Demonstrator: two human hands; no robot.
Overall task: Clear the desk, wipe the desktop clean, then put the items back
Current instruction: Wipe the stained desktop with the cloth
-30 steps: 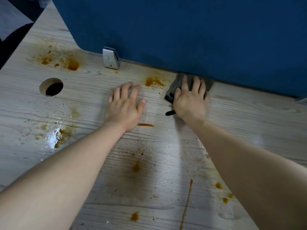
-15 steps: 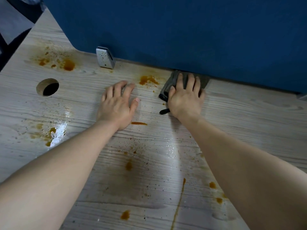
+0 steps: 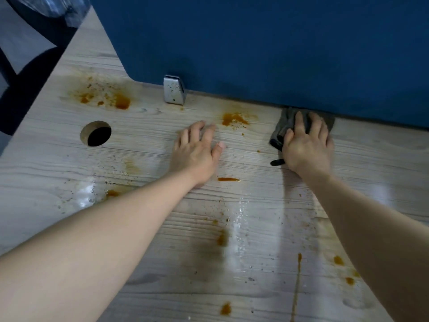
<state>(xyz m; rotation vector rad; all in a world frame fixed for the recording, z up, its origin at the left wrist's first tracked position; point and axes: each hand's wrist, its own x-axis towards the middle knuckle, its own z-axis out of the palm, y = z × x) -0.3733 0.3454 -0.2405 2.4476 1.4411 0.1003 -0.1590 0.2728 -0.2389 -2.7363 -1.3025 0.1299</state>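
1. Step in hand, as I judge it: wiping. The surface (image 3: 348, 182) is bare of items and carries many orange stains.
2. My right hand (image 3: 306, 149) presses flat on the grey cloth (image 3: 282, 125) at one o'clock, against the blue partition (image 3: 255, 43); grip spread, not clamped.
3. My left hand (image 3: 197, 154) rests palm-down at centre, fingers apart, holding nothing.
4. Next move calls for dragging the cloth toward the nearest stain (image 3: 233, 119) at twelve o'clock.
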